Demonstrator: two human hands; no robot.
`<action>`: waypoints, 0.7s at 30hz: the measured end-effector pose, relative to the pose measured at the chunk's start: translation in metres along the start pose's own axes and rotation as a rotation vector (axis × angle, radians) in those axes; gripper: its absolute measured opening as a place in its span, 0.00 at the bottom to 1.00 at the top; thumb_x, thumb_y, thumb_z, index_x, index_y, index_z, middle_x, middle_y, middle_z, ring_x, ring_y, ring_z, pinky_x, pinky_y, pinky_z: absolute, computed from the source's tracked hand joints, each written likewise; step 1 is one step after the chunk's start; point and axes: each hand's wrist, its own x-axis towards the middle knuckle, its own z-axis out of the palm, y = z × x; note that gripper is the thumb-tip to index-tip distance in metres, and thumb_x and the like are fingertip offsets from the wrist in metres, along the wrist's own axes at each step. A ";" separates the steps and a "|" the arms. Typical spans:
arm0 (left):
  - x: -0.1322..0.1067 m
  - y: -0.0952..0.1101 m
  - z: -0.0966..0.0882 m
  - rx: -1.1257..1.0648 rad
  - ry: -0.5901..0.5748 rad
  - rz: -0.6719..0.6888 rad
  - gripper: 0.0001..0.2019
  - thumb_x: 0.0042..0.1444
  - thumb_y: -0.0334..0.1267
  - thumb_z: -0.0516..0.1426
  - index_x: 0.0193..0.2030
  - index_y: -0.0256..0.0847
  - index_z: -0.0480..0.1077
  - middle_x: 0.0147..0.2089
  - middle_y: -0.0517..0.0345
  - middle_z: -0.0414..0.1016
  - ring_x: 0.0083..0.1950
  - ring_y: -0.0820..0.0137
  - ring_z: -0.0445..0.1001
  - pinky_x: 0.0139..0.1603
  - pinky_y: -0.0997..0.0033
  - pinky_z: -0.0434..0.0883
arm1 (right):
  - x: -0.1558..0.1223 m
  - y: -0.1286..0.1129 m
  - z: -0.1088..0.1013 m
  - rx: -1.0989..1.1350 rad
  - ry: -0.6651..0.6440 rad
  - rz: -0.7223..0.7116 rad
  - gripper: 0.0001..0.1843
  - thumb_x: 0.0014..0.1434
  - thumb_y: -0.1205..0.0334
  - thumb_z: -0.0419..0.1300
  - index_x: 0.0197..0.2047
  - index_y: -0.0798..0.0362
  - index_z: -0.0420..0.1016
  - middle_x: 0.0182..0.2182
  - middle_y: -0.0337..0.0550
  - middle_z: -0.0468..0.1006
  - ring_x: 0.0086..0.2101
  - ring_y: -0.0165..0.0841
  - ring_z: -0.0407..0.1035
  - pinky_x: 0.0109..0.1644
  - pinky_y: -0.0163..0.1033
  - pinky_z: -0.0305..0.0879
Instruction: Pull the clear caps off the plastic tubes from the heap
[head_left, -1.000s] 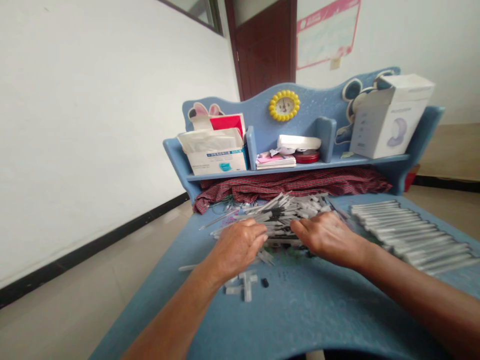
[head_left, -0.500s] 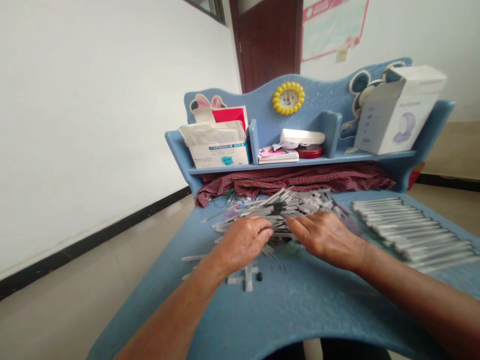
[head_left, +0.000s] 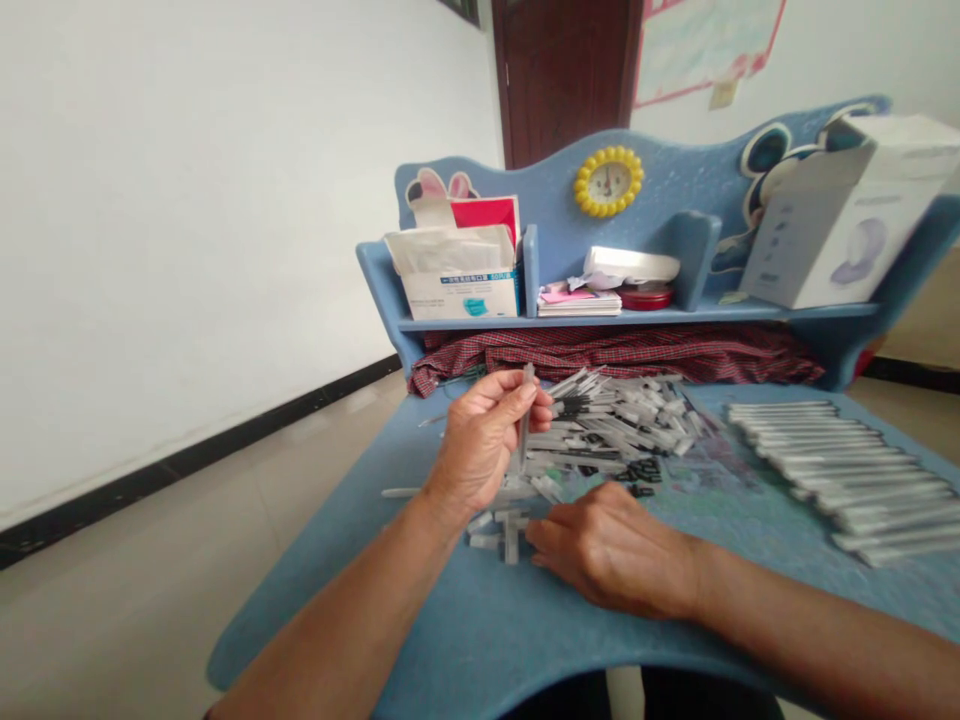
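My left hand (head_left: 487, 430) pinches a clear pen barrel (head_left: 524, 430) and holds it upright above the table. My right hand (head_left: 607, 550) is low on the table, its fingers drawn together beside a few clear pen caps (head_left: 511, 540). Whatever lies between its fingertips is hidden. Behind both hands spreads a loose pile of clear pen parts (head_left: 622, 415), with small black pieces (head_left: 641, 475) at its near edge. To the right, a row of pens (head_left: 840, 480) lies side by side.
The blue desk (head_left: 450, 640) has a raised shelf at the back. On it stand a mask box (head_left: 465, 290), a stack of papers (head_left: 577, 305), a red round tin (head_left: 646, 298) and a white carton (head_left: 840, 220). Folded checked cloth (head_left: 622, 355) lies beneath the shelf.
My left hand has risen out of the pile with a pen barrel upright in it. My right hand has come from the pile down toward me, to the clear caps.
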 end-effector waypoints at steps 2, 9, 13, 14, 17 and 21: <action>-0.001 -0.001 0.000 0.001 -0.008 -0.013 0.03 0.52 0.32 0.59 0.32 0.35 0.70 0.29 0.59 0.73 0.29 0.76 0.71 0.32 0.76 0.67 | 0.003 -0.002 0.003 -0.037 -0.029 -0.010 0.07 0.60 0.69 0.49 0.33 0.55 0.67 0.25 0.40 0.75 0.19 0.27 0.63 0.22 0.36 0.40; -0.004 -0.002 0.002 0.021 0.008 -0.081 0.05 0.49 0.34 0.61 0.32 0.35 0.70 0.28 0.60 0.74 0.27 0.77 0.70 0.30 0.76 0.67 | 0.009 -0.001 0.000 -0.110 -0.086 -0.007 0.07 0.56 0.74 0.50 0.31 0.55 0.66 0.24 0.40 0.76 0.18 0.29 0.64 0.19 0.36 0.43; -0.004 -0.001 0.005 0.046 -0.004 -0.103 0.06 0.48 0.34 0.61 0.31 0.35 0.70 0.27 0.59 0.74 0.26 0.76 0.70 0.28 0.76 0.67 | 0.007 0.000 0.000 -0.173 -0.069 -0.049 0.08 0.53 0.76 0.50 0.30 0.55 0.66 0.24 0.40 0.75 0.18 0.30 0.64 0.18 0.36 0.44; -0.005 -0.001 0.006 0.058 -0.006 -0.108 0.06 0.47 0.34 0.62 0.32 0.35 0.70 0.27 0.59 0.73 0.25 0.76 0.70 0.27 0.76 0.66 | 0.006 0.002 0.001 -0.170 -0.061 -0.059 0.09 0.53 0.76 0.49 0.30 0.55 0.66 0.24 0.41 0.75 0.18 0.30 0.64 0.18 0.36 0.44; -0.005 -0.002 0.006 0.105 -0.012 -0.117 0.08 0.46 0.36 0.62 0.32 0.35 0.70 0.26 0.59 0.73 0.25 0.76 0.69 0.26 0.76 0.66 | 0.002 0.011 0.001 -0.045 -0.003 -0.003 0.08 0.55 0.74 0.49 0.30 0.56 0.67 0.24 0.42 0.75 0.18 0.30 0.63 0.19 0.36 0.48; -0.006 -0.004 0.005 0.184 -0.035 -0.121 0.09 0.47 0.37 0.62 0.33 0.35 0.71 0.26 0.58 0.74 0.25 0.75 0.70 0.26 0.76 0.66 | -0.002 0.033 -0.007 0.647 0.215 0.338 0.10 0.59 0.64 0.50 0.29 0.56 0.68 0.19 0.36 0.71 0.17 0.24 0.61 0.21 0.31 0.54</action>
